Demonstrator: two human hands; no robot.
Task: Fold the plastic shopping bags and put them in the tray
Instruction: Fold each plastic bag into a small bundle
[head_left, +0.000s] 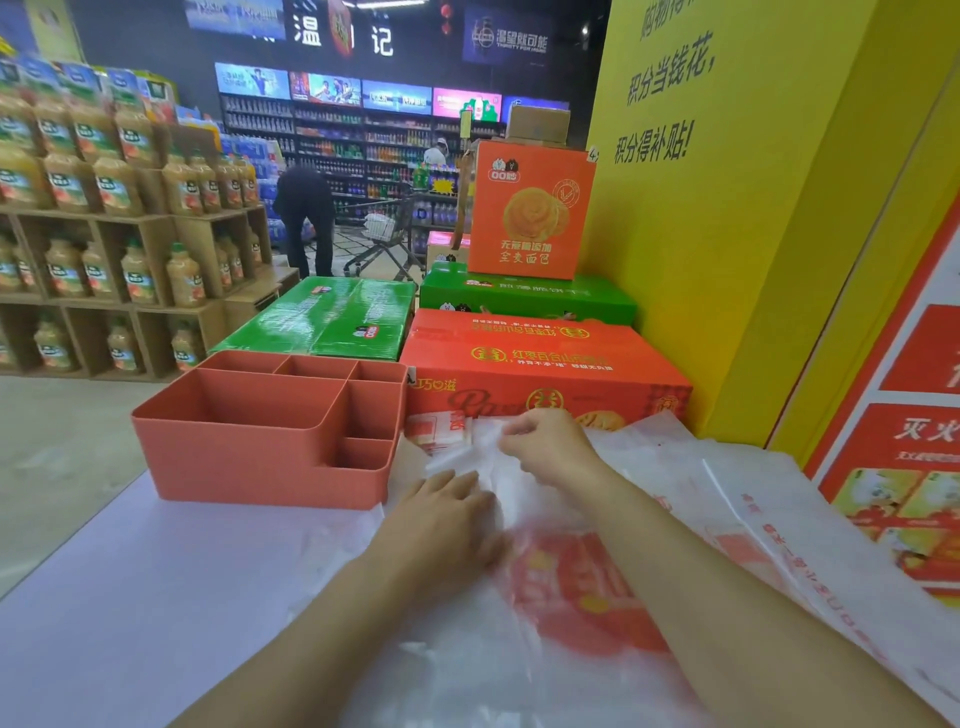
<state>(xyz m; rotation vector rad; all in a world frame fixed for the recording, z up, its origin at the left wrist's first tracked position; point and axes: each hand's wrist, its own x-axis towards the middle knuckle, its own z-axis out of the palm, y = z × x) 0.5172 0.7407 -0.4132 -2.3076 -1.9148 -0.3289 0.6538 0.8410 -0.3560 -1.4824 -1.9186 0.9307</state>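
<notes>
My left hand (447, 512) presses flat and open on the thin, slippery plastic bag (566, 582) while my right hand (540, 441) pinches its limp top edge.

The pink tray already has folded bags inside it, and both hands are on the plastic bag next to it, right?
Not quite. The head view shows the pink tray with empty compartments. The rest holds: the left hand and right hand are both on the plastic bag beside it.

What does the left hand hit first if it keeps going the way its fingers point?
Probably the right hand, pinching the plastic bag just beyond the left hand; depth is unclear.
</notes>
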